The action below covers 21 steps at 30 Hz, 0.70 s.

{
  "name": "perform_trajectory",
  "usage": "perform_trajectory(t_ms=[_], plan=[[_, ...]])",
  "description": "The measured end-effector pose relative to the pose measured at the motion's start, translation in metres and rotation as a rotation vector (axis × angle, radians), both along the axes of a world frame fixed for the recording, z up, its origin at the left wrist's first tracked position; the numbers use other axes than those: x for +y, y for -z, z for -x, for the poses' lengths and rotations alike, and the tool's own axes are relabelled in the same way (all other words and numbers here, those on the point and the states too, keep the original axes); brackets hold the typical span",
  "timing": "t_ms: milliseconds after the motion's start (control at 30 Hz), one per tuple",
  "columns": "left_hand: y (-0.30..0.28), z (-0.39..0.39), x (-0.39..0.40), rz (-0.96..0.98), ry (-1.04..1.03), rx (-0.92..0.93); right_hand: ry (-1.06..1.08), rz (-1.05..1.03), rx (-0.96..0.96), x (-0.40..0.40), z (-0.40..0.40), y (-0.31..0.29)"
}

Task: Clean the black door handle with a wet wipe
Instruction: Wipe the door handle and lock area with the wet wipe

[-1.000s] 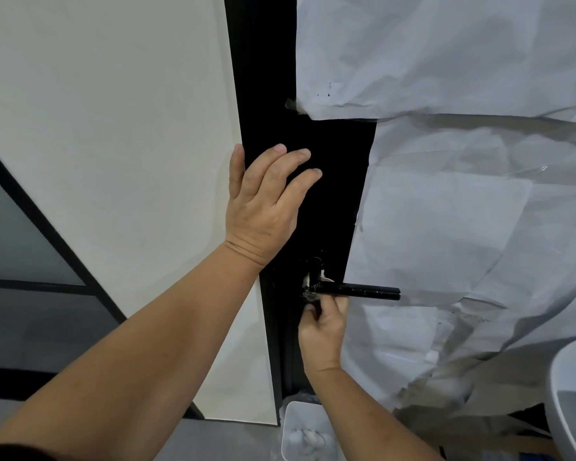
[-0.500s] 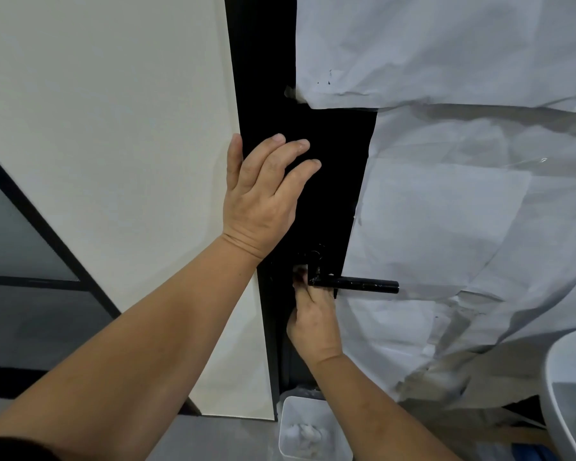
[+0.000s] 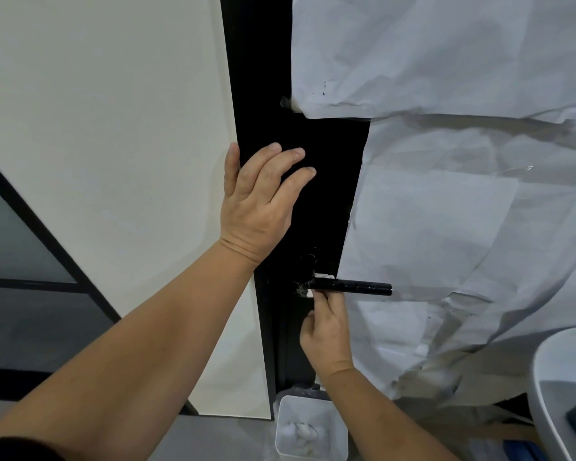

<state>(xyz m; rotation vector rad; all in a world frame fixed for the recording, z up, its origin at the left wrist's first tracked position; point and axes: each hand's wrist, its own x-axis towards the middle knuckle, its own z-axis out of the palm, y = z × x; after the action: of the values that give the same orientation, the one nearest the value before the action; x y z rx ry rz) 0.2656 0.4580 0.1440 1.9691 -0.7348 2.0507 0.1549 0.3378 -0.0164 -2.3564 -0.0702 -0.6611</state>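
A black lever door handle (image 3: 359, 288) sticks out horizontally to the right from a black door (image 3: 326, 201). My right hand (image 3: 328, 331) is just below the handle's base and pinches a white wet wipe (image 3: 323, 277) wrapped around the inner end of the lever. Bits of the wipe show above and below the bar. My left hand (image 3: 260, 201) lies flat against the door edge above the handle, fingers spread, holding nothing.
White crumpled paper (image 3: 463, 201) covers the door's right side. A cream wall panel (image 3: 113, 161) stands to the left. On the floor below sits a white bin (image 3: 281, 424) with used wipes. A white rounded basin edge (image 3: 546, 377) shows at the lower right.
My right hand has shifted along the handle's base, back and down, and the wipe now shows around the lever's inner end. My left hand has stayed pressed on the door.
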Motion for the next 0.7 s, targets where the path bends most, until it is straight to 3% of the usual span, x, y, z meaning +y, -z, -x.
perform_trajectory(t_ms=[133, 267, 400, 500, 600, 700], plan=[[-0.001, 0.001, 0.001, -0.016, 0.006, 0.005, -0.050, -0.194, -0.002, 0.007, 0.013, -0.014], [-0.002, 0.003, 0.001, -0.036, -0.002, 0.025, -0.106, -0.240, -0.087, 0.015, 0.028, -0.037], [-0.002, 0.004, 0.001, -0.048, -0.017, 0.044, 0.007, -0.368, -0.231, 0.002, 0.023, -0.082], [-0.002, 0.005, 0.001, -0.048, -0.023, 0.058, 0.147, -0.544, -0.219, -0.012, 0.013, -0.108], [-0.003, 0.006, 0.001, -0.056, -0.030, 0.068, 0.187, -0.529, -0.169, -0.018, 0.000, -0.115], [-0.004, 0.007, 0.001, -0.056, -0.023, 0.069, 0.133, -0.378, -0.045, -0.016, -0.009, -0.111]])
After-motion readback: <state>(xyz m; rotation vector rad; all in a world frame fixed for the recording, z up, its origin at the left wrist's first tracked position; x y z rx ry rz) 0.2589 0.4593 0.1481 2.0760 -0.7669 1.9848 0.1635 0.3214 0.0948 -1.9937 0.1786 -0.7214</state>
